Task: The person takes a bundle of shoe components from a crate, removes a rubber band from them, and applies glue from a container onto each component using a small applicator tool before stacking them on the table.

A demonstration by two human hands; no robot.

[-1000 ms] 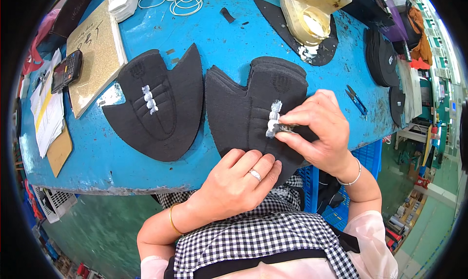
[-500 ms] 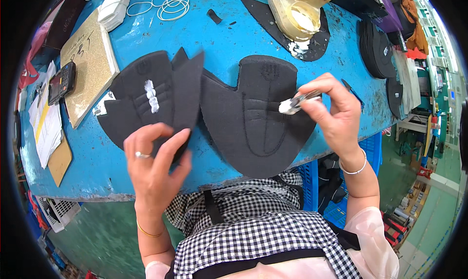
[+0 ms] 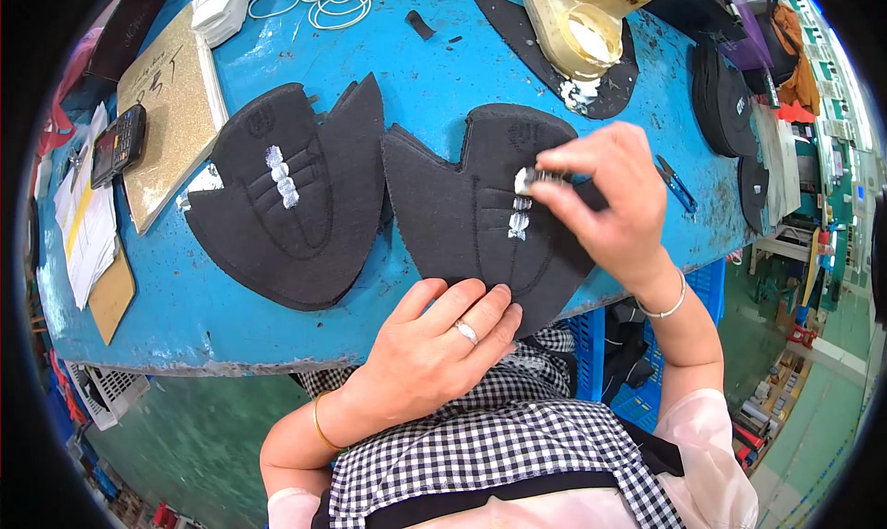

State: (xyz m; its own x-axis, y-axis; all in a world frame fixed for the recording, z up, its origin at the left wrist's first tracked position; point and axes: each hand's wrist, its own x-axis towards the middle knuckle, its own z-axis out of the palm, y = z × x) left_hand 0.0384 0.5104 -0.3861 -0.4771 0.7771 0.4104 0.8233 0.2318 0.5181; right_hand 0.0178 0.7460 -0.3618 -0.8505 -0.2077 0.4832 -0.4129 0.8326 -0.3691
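My right hand [image 3: 617,196] pinches a small dark-handled applicator [image 3: 552,174] whose tip is loaded with white paste. That tip touches the upper middle of a stack of black padded pieces [image 3: 430,210] with stitched lines, above a short strip of white paste dabs [image 3: 518,220]. My left hand [image 3: 443,340] lies with its fingers flat on the lower edge of this stack. To its left rests another stack of black pieces [image 3: 240,243], its top one bearing a similar white strip [image 3: 282,178] down the centre.
At the back right a crusted container of white paste [image 3: 596,39] stands on a black piece. A utility knife [image 3: 677,185] and a pile of black pieces [image 3: 719,104] are farther right. On the left sit a gold notebook [image 3: 171,113], a black handheld device [image 3: 118,145] and papers [image 3: 85,215].
My left hand has left the left stack and come to rest on the right one. The applicator has moved down onto the right stack, where white dabs now show.
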